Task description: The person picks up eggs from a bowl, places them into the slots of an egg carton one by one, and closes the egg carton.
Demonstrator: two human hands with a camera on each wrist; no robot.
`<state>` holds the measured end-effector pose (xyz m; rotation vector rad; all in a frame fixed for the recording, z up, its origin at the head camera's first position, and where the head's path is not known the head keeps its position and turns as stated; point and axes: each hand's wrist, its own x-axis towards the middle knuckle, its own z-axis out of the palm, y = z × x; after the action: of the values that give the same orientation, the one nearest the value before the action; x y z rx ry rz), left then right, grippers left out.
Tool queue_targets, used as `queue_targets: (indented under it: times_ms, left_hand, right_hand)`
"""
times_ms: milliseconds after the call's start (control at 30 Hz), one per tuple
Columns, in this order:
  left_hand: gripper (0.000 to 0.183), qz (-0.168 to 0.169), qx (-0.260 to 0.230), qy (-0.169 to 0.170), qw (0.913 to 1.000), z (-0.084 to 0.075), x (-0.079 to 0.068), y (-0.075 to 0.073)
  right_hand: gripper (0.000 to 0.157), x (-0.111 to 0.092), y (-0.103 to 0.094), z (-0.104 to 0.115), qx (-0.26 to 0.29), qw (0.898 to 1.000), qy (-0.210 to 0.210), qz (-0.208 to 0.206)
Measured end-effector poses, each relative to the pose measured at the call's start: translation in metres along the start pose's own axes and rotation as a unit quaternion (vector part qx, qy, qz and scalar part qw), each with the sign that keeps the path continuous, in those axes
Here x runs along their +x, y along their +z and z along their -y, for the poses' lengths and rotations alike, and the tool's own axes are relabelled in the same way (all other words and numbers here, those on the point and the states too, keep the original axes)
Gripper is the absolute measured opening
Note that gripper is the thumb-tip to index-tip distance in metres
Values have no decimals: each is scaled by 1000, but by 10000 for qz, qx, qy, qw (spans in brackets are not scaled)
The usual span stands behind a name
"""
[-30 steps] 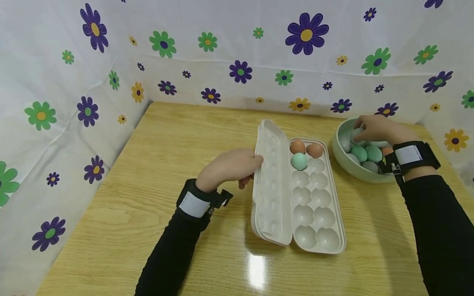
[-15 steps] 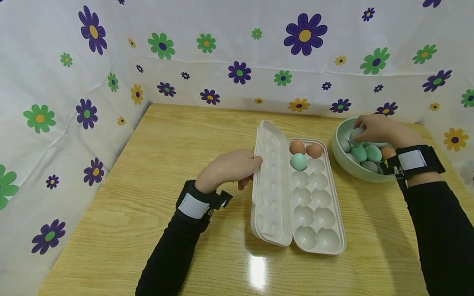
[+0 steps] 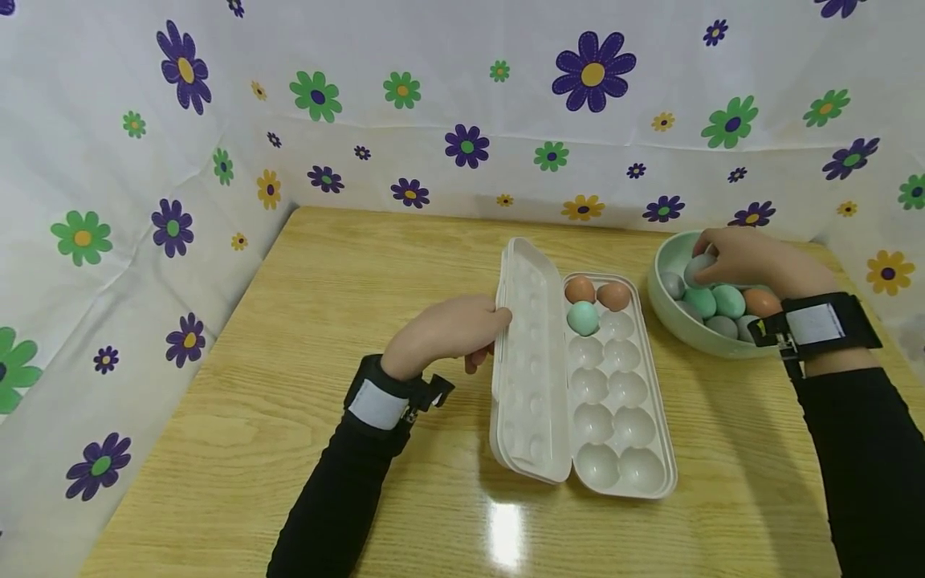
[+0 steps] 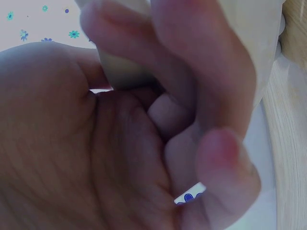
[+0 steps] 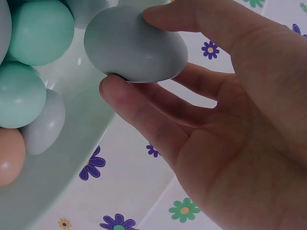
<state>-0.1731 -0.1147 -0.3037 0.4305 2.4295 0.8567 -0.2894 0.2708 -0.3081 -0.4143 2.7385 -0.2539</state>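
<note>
At the right of the wooden bench point(image 3: 361, 281), the right hand point(image 3: 759, 257) reaches in over the far rim of a round, pale-green bowl point(image 3: 692, 337), its wrist bent and its forearm running back toward the person in a black sleeve point(image 3: 860, 449). Its grip is narrow on a smooth, pale-grey egg point(image 5: 136, 43), pinched between thumb and fingertips above the bowl's other eggs: mint-green point(image 3: 728, 301), orange-brown point(image 3: 761, 303) and grey point(image 3: 721, 325). Whether the held egg touches any of them cannot be told. Near the middle, the left hand point(image 3: 451, 329) bends at the wrist toward a cream-white, moulded egg carton point(image 3: 621, 388), its grip closed on the outer edge of the raised, tilted lid point(image 3: 531, 369), thumb over the edge and the other fingers curled behind. In the carton's two columns of cups, two brown eggs point(image 3: 580, 290) fill the farthest row and one mint-green egg point(image 3: 582, 318) sits in the left cup next to it. Each wrist wears a black strap point(image 3: 379, 401) with a white rectangular patch. Behind hangs a white cloth point(image 3: 433, 40) printed with purple, green and yellow flowers.
</note>
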Motion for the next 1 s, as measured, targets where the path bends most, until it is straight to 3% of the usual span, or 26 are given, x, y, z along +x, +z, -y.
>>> queue_targets:
  times_ms: [233,1000]
  left_hand:
    - [39,41,-146,-31,9999,2,-2,0]
    - [42,-61,34,17,10000,1,0,2]
  right_hand:
    - [49,-2,-2,5,-18,9999,-93,-92]
    - [47,-16,0,12,166,9991,-320,-213]
